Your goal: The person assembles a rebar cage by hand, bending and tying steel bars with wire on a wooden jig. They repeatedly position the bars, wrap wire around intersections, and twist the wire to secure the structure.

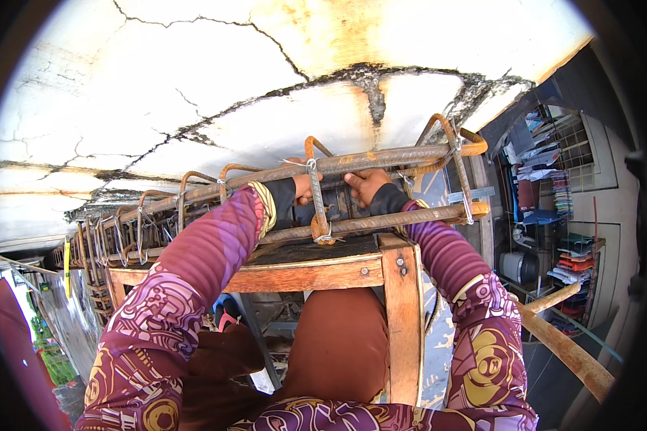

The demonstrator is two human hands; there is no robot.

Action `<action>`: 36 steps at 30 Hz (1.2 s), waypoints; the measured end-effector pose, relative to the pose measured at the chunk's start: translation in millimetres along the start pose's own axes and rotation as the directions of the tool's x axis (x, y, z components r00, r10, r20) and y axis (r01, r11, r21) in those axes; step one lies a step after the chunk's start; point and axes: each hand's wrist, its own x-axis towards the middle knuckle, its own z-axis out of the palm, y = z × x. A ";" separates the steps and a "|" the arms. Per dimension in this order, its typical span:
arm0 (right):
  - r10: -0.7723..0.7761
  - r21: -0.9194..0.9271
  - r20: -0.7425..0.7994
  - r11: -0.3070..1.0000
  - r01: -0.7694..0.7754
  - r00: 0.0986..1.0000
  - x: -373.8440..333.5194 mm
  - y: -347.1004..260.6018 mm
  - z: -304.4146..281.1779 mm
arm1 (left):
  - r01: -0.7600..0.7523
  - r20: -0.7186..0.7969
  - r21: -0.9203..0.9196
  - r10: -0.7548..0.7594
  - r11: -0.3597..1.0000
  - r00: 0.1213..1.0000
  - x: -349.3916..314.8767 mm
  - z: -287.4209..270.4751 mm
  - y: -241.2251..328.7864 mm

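Observation:
A rusty rebar cage lies across in front of me, its upper bar [377, 158] and lower bar [395, 220] joined by bent stirrups tied with thin wire. My left hand [303, 189] is inside the cage beside a stirrup [318, 197], which partly covers it. Its fingers are curled, and one reaches up by the upper bar. To the right of that stirrup, my right hand [367, 187] sits under the upper bar, thumb pointing left and fingers closed. What either hand grips is too small or hidden to make out. Dark cuffs cover both wrists.
Beneath the cage stands a wooden frame [305, 274] with a post [402, 316] close to my right arm. A cracked, stained white wall [216, 79] rises beyond. More stirrups recede left. At right are a wooden pole [571, 352] and hanging clothes [535, 169].

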 end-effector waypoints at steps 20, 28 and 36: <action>-0.245 -0.284 -0.096 0.936 0.209 0.965 14.8 21.7 1.7 | -0.077 0.033 -0.140 0.082 0.987 0.996 4.9 -12.3 -3.4; -0.345 -0.402 -0.143 0.877 0.264 0.928 3.6 10.8 3.7 | -0.091 0.067 -0.223 0.109 0.971 0.992 5.6 -8.3 -3.8; -0.304 -0.334 -0.054 0.903 0.270 0.951 5.0 3.7 8.5 | -0.019 0.109 -0.221 0.044 0.975 0.993 2.2 6.9 -4.9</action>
